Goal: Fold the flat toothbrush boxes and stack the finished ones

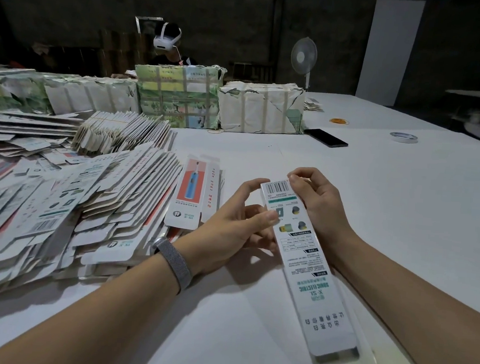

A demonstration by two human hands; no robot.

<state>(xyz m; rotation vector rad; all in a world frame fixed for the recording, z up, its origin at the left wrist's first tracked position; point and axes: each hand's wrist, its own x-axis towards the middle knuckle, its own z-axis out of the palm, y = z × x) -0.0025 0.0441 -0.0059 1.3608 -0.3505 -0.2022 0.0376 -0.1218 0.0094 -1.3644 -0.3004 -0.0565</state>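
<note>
You have one folded toothbrush box (pixel 305 261) between your two hands, held just above the white table (pixel 389 199). Its long axis runs from near your body up and away, leaning a little to the left: the barcode end points toward the far side of the table, the other end toward you at the lower right. The printed back panel faces up.

Your left hand (pixel 229 224) grips the box about a third of the way down from the barcode end, thumb curled onto the top face and fingers wrapped beneath. Your right hand (pixel 315 199) pinches the far end, fingertips curled at the barcode corner; whether the end flap there is fully tucked is hard to tell, since your fingers cover it. A metal mesh watch band (pixel 173 262) sits on your left wrist.

One flat box (pixel 193 192), showing a blue toothbrush on red, lies just left of your left hand, its long axis also pointing away. Left of that, a large sprawl of flat boxes (pixel 58 210) is too many to count. Beyond stand several wrapped bundles (pixel 260 108). On the table's far right: one phone (pixel 325 137), one tape roll (pixel 403 137), and one clump of rubber bands (pixel 339 121). One fan (pixel 303 57) stands behind.
</note>
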